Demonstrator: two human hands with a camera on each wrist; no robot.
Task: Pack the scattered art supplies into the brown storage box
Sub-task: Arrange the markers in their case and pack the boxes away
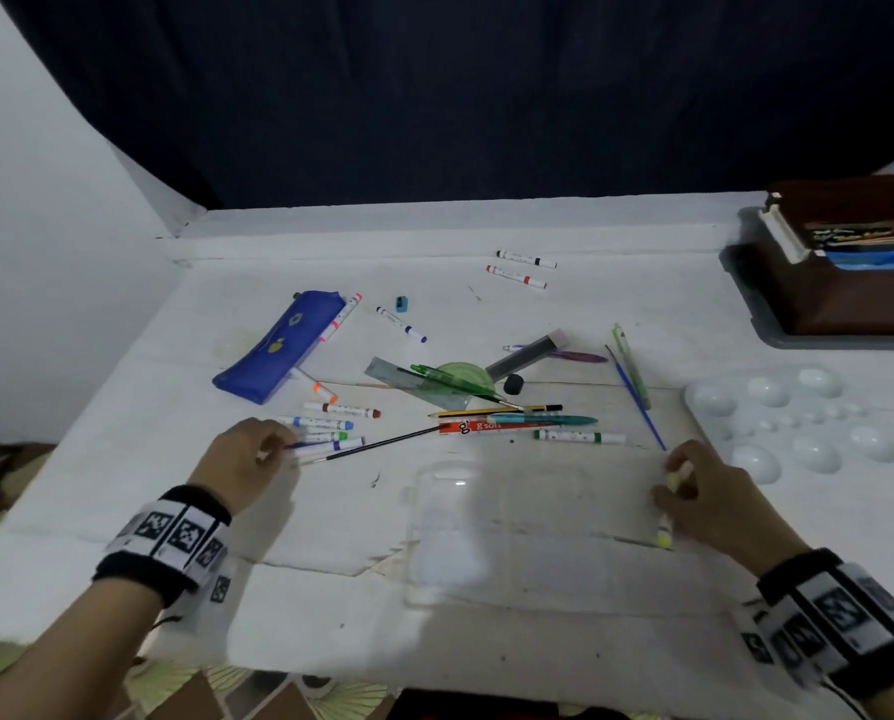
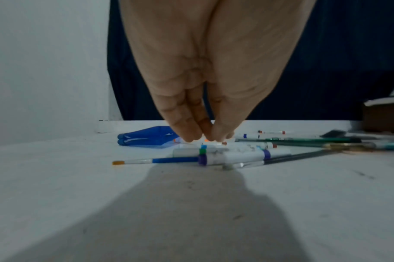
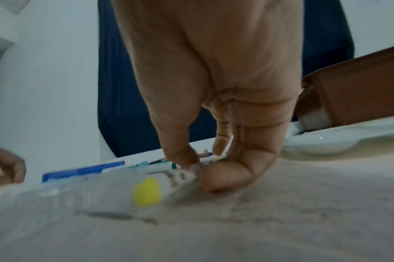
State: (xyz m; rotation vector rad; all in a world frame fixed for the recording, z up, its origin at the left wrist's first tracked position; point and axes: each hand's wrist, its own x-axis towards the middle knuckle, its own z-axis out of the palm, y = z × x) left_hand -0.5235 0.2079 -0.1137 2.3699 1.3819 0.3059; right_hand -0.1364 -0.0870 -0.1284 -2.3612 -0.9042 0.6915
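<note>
The brown storage box [image 1: 850,309] stands open at the far right of the white table, with some items inside. My right hand [image 1: 673,480] pinches a white marker with yellow ends [image 1: 665,532] low over the table; in the right wrist view thumb and fingers [image 3: 198,170] grip its barrel [image 3: 146,191]. My left hand [image 1: 278,444] reaches down onto a row of markers [image 1: 325,437]. Its fingertips [image 2: 191,139] come together right at the markers behind the purple-banded one [image 2: 234,156]. Whether they hold one is hidden.
Markers, pens, pencils, brushes and a green protractor [image 1: 457,379] lie scattered mid-table. A blue pencil case [image 1: 278,345] lies at the left, a white paint palette [image 1: 798,423] at the right, a clear plastic tray [image 1: 486,532] in front. The box sits on a grey lid [image 1: 777,337].
</note>
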